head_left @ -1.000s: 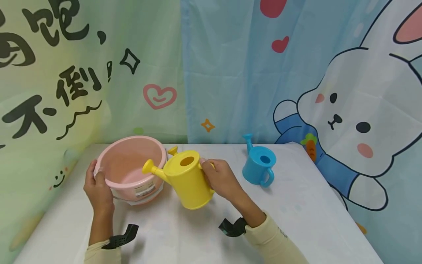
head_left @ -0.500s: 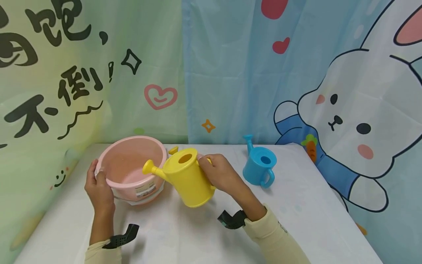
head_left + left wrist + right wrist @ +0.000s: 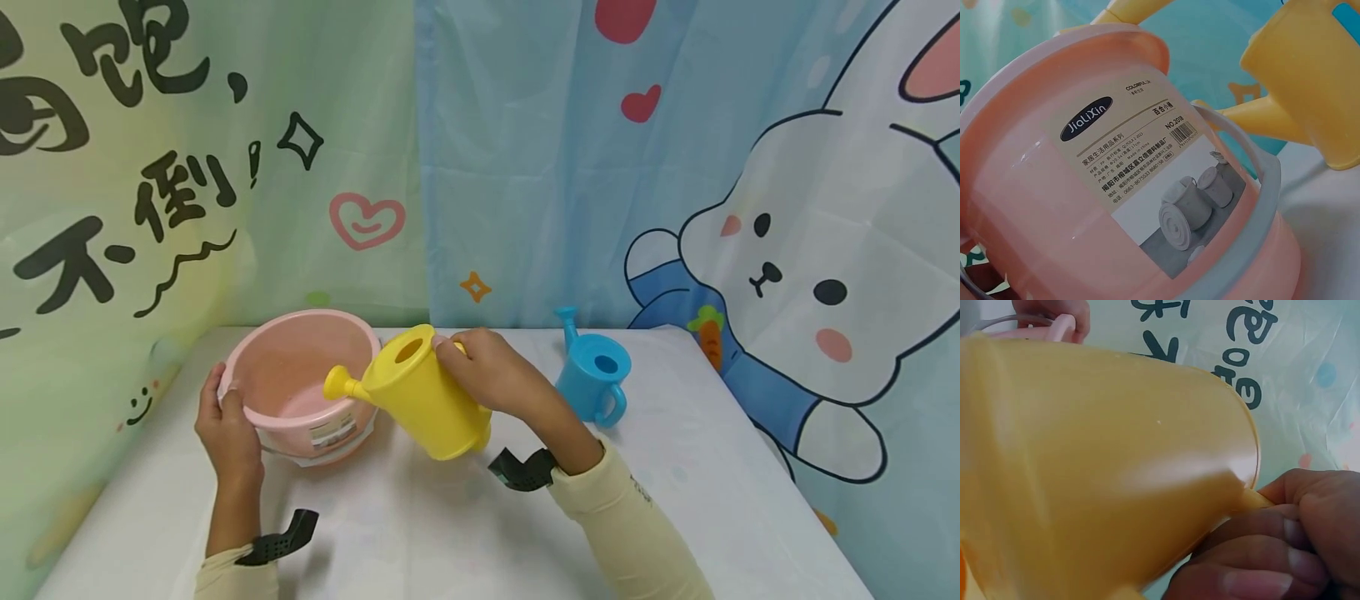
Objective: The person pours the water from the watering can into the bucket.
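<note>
From where I stand, the right hand (image 3: 491, 367) has its fingers curled round the handle of a yellow watering can (image 3: 427, 400), holding it tilted above the white table (image 3: 420, 533), spout toward the pink bucket (image 3: 285, 437). The left hand (image 3: 228, 437) grips that bucket's rim, thumb and fingers closed in. A blue watering can (image 3: 588, 375) stands behind the right wrist.

pink bucket (image 3: 1029, 206) | label (image 3: 1160, 181): JiaLiXin, COLORFUL, NO.2018, Made in china | backdrop (image 3: 495, 167): 不倒!

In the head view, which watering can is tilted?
The yellow can, tipped towards the bucket in the right hand; the blue can stands upright on the table.
</note>
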`<state>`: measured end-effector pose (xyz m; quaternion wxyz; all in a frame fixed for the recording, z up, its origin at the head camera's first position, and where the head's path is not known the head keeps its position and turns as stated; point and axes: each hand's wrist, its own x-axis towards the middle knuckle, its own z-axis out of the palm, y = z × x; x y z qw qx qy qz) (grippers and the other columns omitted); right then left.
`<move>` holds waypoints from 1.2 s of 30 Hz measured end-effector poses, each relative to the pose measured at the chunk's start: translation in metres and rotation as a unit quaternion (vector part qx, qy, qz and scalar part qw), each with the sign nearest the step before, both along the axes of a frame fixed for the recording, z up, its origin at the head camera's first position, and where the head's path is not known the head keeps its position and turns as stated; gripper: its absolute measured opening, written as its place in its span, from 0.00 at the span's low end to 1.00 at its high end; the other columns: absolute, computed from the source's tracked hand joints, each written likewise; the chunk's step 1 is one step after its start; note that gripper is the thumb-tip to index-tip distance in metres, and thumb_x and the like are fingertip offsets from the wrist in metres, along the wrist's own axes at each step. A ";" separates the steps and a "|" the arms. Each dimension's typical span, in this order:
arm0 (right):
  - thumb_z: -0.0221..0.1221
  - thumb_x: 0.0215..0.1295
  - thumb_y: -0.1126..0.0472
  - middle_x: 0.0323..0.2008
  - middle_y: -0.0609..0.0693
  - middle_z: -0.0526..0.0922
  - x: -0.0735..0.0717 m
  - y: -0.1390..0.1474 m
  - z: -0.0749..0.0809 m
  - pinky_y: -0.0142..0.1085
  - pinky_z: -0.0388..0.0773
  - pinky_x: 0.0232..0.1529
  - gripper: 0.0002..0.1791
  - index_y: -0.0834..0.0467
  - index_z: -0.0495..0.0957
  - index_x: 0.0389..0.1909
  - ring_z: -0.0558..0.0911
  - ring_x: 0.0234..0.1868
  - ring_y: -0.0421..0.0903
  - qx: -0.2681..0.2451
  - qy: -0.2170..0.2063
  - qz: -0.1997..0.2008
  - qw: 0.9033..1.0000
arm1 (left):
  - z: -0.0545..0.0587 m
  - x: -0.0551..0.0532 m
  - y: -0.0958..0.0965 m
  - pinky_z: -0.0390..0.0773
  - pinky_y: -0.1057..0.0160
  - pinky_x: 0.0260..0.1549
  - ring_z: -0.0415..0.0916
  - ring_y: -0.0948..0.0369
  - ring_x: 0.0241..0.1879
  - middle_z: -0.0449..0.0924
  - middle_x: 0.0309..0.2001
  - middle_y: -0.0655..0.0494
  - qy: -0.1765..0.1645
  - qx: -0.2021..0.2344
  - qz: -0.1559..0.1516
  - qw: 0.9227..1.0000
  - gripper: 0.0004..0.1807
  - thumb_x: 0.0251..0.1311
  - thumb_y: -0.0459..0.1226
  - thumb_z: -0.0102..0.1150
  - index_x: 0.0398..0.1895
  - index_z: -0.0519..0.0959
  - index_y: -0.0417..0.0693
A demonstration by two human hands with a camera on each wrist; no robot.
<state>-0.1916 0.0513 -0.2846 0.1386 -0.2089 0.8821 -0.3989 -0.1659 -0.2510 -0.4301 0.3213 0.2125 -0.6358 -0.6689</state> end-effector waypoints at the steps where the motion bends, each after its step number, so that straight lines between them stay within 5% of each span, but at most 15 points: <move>1: 0.40 0.77 0.48 0.27 0.52 0.79 -0.001 0.000 0.001 0.35 0.79 0.30 0.25 0.61 0.74 0.29 0.79 0.27 0.48 0.002 -0.001 0.004 1.000 | 0.000 0.000 0.000 0.61 0.62 0.66 0.56 0.59 0.71 0.58 0.73 0.55 0.000 0.000 0.000 1.000 0.26 0.73 0.39 0.37 0.73 0.63 0.50; 36: 0.40 0.77 0.47 0.21 0.53 0.73 -0.016 -0.005 0.015 0.34 0.75 0.25 0.26 0.61 0.71 0.25 0.76 0.23 0.47 0.033 0.017 0.036 0.999 | -0.001 -0.001 -0.001 0.62 0.61 0.66 0.58 0.59 0.69 0.60 0.72 0.53 0.002 -0.014 0.009 1.000 0.25 0.73 0.40 0.39 0.72 0.64 0.49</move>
